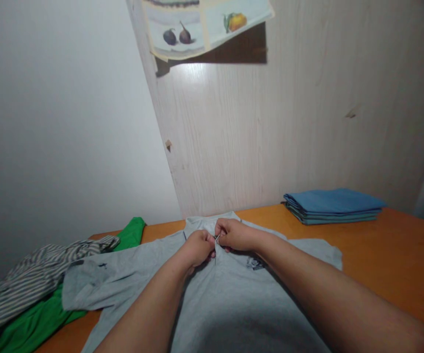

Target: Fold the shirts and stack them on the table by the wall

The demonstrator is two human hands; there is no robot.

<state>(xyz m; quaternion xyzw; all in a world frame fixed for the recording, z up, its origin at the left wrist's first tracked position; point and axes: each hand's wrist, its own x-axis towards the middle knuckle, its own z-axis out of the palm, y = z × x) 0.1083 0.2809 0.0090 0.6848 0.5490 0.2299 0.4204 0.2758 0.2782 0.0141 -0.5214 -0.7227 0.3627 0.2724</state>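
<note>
A light grey collared shirt [234, 299] lies spread front side up, its collar toward the wall and its sleeves out to both sides. At the front opening just below the collar, my left hand [200, 246] pinches one side of the cloth. My right hand [236, 234] pinches the other side, right beside it, with the fingertips of both hands nearly meeting. Whether a button is between the fingers is too small to tell. A small dark print [255, 264] shows on the chest near my right forearm.
The shirt rests on an orange-brown table [392, 260]. On the left, a striped garment [31, 279] lies over a green cloth [35, 326], partly under the shirt's sleeve. A folded stack of blue cloths [333, 206] sits at the back right. Behind stands a wood-grain panel [256, 137].
</note>
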